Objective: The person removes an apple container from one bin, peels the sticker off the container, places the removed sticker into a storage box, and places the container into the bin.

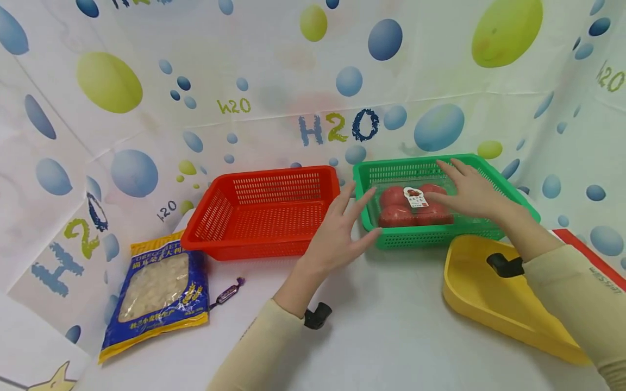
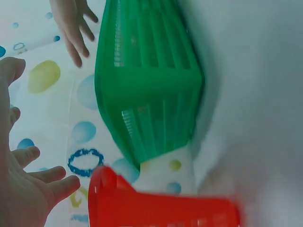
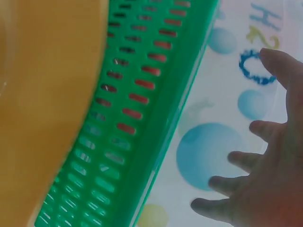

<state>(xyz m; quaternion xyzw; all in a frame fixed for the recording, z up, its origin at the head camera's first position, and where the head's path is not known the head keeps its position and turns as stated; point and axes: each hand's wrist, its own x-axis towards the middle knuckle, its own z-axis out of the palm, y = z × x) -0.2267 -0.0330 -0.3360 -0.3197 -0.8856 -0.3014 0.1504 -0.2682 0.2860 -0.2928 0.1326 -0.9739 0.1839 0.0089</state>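
Note:
A clear plastic box of tomatoes [image 1: 398, 213] with a white label lies inside the green basket [image 1: 415, 237]. My right hand [image 1: 469, 190] hovers over the box's right part, fingers spread and holding nothing; from this angle I cannot tell whether it touches the lid. Between the red basket [image 1: 259, 251] and the green one, my left hand [image 1: 335, 236] is raised with its fingers apart, and nothing is in it. The left wrist view shows the left hand [image 2: 33, 189] beside the green basket's corner. In the right wrist view the right hand [image 3: 265, 165] has its fingers stretched out above the basket's rim.
A blue and yellow pasta bag [image 1: 156, 288] lies at the left, with a small purple-wrapped candy [image 1: 227, 294] beside it. A yellow tray [image 1: 489, 293] stands at the front right under the right forearm. Behind the baskets hangs a patterned cloth [image 1: 274, 65].

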